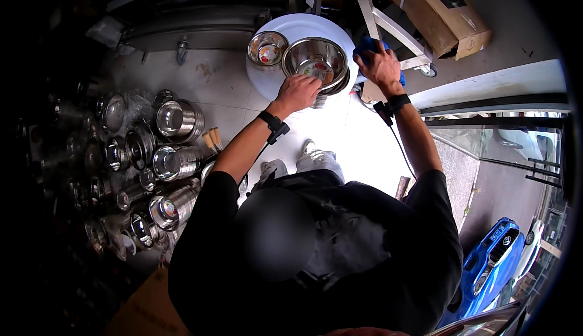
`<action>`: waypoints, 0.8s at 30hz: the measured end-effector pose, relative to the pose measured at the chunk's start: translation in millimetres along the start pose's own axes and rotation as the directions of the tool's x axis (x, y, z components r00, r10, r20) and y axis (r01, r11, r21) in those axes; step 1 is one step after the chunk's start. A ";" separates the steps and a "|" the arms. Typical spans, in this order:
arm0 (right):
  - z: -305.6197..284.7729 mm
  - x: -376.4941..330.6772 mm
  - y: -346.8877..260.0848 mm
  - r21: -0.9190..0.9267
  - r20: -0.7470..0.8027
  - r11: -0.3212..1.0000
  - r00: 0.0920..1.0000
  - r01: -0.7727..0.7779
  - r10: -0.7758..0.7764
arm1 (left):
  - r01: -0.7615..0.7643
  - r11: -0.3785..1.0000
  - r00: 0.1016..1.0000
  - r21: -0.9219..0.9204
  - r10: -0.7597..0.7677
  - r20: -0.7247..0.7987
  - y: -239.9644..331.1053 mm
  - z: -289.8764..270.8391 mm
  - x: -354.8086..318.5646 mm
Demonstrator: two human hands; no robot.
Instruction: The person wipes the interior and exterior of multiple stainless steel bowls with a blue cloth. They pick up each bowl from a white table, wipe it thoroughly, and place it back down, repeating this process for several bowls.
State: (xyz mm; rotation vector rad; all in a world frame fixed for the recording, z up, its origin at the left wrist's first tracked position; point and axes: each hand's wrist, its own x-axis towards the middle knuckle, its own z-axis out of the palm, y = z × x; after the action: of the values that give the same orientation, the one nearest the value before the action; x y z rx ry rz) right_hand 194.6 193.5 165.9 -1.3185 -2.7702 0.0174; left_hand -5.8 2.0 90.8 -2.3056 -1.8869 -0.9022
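Midway, we'd judge: the large steel bowl [318, 54] is up on the round white counter [261, 83], left hand [297, 93] gripping its near rim. Right hand [381, 69] is closed around a blue cloth [364, 46], held beside the bowl, apart from it. Smaller steel bowl [267, 51] sits left of the large one, no hand on it. Lots of steel pots and bowls [173, 163] on the floor to our left; can't tell which are done and which are left.
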 end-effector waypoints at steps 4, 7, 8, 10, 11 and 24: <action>18.8 41.1 7.9 -0.059 0.127 0.990 0.985 0.126 -0.118 | -0.021 0.992 0.996 0.124 0.010 0.090 -0.3 38.3 9.8; 45.2 61.2 12.3 -0.099 0.151 0.954 0.952 0.283 -0.267 | 0.001 0.991 0.995 0.131 -0.014 0.097 -2.6 54.2 11.1; 49.2 66.3 12.6 -0.113 0.158 0.934 0.935 0.338 -0.319 | 0.011 0.991 0.994 0.131 -0.025 0.103 -3.7 58.6 10.4; 56.9 73.3 13.0 -0.101 0.223 0.920 0.909 0.379 -0.351 | 0.004 0.989 0.996 0.145 -0.018 0.092 -4.8 66.5 7.4; 59.8 75.2 14.4 -0.093 0.229 0.916 0.903 0.391 -0.363 | -0.002 0.989 0.996 0.150 -0.011 0.085 -4.4 68.7 7.3; 90.6 66.9 23.8 -0.116 0.196 0.910 0.907 0.399 -0.373 | 0.060 0.988 0.978 0.141 -0.087 0.190 1.9 88.8 1.7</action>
State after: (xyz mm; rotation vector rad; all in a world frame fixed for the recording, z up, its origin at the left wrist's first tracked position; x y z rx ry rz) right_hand 164.6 262.3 78.6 -0.7956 -3.1871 -0.1138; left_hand 32.7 36.0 18.3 -2.3336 -2.0491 -0.5500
